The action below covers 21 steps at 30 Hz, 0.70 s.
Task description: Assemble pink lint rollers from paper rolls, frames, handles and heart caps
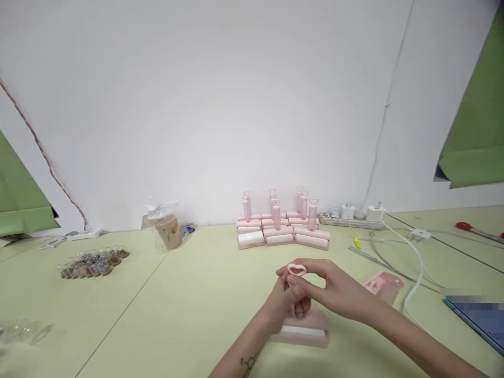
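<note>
A pink lint roller (pixel 303 329) stands on the pale green table in front of me, its roller head down and its handle upright. My left hand (pixel 285 304) is wrapped round the handle. My right hand (pixel 328 289) pinches the heart-shaped loop (pixel 296 270) at the handle's top between thumb and fingers. A pink cover piece (pixel 382 286) lies just right of my hands.
A stack of several pink lint rollers (pixel 281 223) sits by the wall. A power strip (pixel 352 218) with white chargers and cables is at the right. A bagged paper cup (pixel 167 227) and several small jars (pixel 92 262) stand at the left. A blue item (pixel 478 315) lies at far right.
</note>
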Motion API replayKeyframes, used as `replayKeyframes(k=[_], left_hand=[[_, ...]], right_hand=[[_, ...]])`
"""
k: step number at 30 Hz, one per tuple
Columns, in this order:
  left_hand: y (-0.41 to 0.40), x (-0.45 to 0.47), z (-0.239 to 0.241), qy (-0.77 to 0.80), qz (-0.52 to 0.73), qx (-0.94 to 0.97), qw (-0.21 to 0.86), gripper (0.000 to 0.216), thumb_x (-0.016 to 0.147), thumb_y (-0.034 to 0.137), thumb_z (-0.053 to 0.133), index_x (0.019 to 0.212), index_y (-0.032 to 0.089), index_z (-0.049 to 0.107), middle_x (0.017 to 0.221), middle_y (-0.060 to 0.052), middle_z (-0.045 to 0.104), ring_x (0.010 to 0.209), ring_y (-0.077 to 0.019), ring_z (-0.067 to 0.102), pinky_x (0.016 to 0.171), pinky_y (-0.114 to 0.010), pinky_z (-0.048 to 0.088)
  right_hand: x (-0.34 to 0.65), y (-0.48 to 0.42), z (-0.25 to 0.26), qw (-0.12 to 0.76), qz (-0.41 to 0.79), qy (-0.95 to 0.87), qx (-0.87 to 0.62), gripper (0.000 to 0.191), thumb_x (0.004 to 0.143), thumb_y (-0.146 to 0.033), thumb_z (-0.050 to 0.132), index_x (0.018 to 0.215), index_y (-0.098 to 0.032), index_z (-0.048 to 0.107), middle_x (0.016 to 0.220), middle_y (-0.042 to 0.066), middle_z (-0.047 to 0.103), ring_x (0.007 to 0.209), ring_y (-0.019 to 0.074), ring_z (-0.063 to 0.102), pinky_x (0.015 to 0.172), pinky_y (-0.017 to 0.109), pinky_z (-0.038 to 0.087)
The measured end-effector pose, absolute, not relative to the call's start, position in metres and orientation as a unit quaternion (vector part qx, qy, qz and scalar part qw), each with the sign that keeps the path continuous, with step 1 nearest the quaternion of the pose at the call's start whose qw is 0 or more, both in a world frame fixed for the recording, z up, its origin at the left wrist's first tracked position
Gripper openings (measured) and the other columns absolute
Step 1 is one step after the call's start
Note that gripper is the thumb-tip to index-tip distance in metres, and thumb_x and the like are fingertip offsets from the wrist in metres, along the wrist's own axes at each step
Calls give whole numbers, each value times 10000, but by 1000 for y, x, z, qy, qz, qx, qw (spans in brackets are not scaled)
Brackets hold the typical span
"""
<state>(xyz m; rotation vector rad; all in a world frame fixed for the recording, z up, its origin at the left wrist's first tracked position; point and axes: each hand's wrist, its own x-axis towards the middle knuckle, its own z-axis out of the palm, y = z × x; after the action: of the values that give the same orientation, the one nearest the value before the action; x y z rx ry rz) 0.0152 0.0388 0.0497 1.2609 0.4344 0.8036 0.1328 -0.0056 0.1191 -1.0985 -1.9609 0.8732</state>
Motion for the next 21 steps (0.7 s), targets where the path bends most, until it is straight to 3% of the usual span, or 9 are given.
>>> replayKeyframes(k=[4, 8, 12, 17, 21], left_hand=[[28, 29, 53, 249, 438, 511, 696, 616, 519, 793, 473, 667, 204, 368, 317, 131, 228, 286, -29, 158, 296, -163, 116], [24, 36, 58, 284, 463, 475, 693, 547, 574, 735, 498, 605, 208, 355, 307, 122, 224, 264, -32, 155, 280, -173, 94], [25, 34, 57, 290, 460, 460, 702, 572, 545, 754, 494, 533, 209, 322, 300, 114, 220, 264, -24, 154, 288, -170, 104], [26, 32, 51, 274, 446, 456, 719, 647, 457, 843, 422, 483, 206, 315, 286, 100, 224, 266, -20, 144, 305, -182, 80], [28, 32, 47, 267, 431, 454, 732, 683, 424, 879, 378, 417, 200, 309, 277, 88, 213, 258, -17, 140, 312, -196, 62]], right_hand=[[133, -5, 121, 352, 362, -749, -429, 204, 855, -284, 450, 741, -178, 583, 667, -11, 605, 586, 152, 611, 595, 252, 494], [131, -3, 118, 347, 337, -760, -435, 239, 863, -259, 408, 692, -170, 550, 628, -11, 581, 548, 142, 586, 551, 247, 479], [127, -4, 107, 393, 250, -760, -454, 241, 873, -320, 398, 737, -174, 533, 743, 25, 596, 688, 171, 577, 611, 265, 464], [127, 1, 101, 394, 332, -740, -431, 323, 880, -427, 381, 766, -167, 536, 718, 16, 586, 591, 140, 569, 530, 238, 475], [131, 11, 107, 365, 317, -765, -427, 290, 863, -395, 434, 733, -164, 552, 705, 12, 574, 648, 154, 573, 576, 249, 480]])
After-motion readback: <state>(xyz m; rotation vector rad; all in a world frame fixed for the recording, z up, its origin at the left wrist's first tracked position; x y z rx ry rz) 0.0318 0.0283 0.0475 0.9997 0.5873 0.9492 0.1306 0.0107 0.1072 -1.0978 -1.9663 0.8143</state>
